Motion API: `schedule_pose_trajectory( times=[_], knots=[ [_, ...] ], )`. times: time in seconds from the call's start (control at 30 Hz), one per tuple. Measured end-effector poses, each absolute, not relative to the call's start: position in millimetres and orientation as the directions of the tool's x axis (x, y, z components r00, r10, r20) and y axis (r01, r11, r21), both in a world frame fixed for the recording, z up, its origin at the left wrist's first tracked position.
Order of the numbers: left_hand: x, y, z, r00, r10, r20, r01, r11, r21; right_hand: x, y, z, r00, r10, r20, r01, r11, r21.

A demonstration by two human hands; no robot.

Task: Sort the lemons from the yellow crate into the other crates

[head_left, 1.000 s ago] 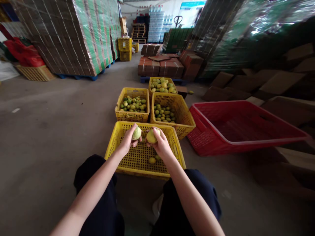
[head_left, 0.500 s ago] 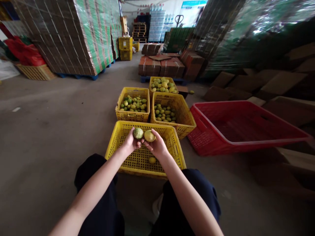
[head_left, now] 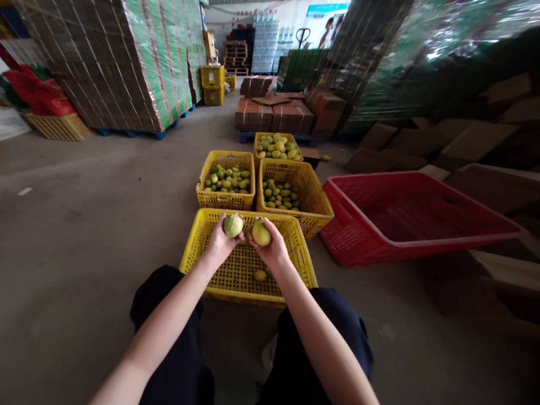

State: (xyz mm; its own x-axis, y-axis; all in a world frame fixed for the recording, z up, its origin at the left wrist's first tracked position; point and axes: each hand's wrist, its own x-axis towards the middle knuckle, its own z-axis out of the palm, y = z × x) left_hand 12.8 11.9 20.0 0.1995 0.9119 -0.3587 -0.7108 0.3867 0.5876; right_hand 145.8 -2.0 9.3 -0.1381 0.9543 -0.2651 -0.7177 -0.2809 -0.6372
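One loose fruit [head_left: 260,275] lies toward the near edge of your crate [head_left: 242,297]; left hand [head_left: 218,242] grips greenish fruit [head_left: 233,225], right hand [head_left: 274,251] yellower fruit [head_left: 261,233]; little seems left there.

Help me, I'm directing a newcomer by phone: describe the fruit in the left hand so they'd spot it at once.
From the big red crate, go left to the nearest yellow crate. Over it, the left hand and the right hand each hold one fruit. Pick the left hand's pale green fruit, whose skin looks rough and mottled, unlike the yellower, smoother-looking fruit beside it.
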Motion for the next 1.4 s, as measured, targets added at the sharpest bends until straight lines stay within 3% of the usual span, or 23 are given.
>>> schedule_pose_trajectory(
  times=[0.13, 0.37, 0.7, 1.07, 1.27, 1.4],
  knots=[
    [10.6, 6.6, 23.2, 0.179, 0.944, -0.278, -0.709, 0.319, 0.629, 146.2, -1.1, 4.8, -0.153, 0.947, -0.283, -0.705, -0.305, -0.641],
    [10.7, 6.7, 22.1, 0.242, 0.915, -0.323, -0.640, 0.401, 0.655, 145.9, 4.8, -6.9, -0.136, 0.932, -0.335, -0.675, -0.335, -0.658],
    [9.2, 5.0, 26.1, 0.159, 0.919, -0.361, -0.775, 0.343, 0.531, 145.0, 2.1, -2.5, -0.090, 0.924, -0.371, -0.662, -0.334, -0.671],
    [11.2, 8.5, 22.5, 0.221, 0.833, -0.507, -0.807, 0.448, 0.386, 143.2, 3.5, 3.9, -0.135, 0.838, -0.528, -0.743, -0.439, -0.506],
    [10.4, 9.5, 28.6, 0.036, 0.823, -0.567, -0.887, 0.288, 0.361, 142.4, 0.1, 5.5, -0.085, 0.866, -0.493, -0.714, -0.398, -0.576],
    [8.4, 10.3, 25.1, 0.098, 0.811, -0.577, -0.902, 0.317, 0.292, 141.3, 1.5, 4.7, 0.018, 0.837, -0.547, -0.693, -0.384, -0.610]
  ],
)
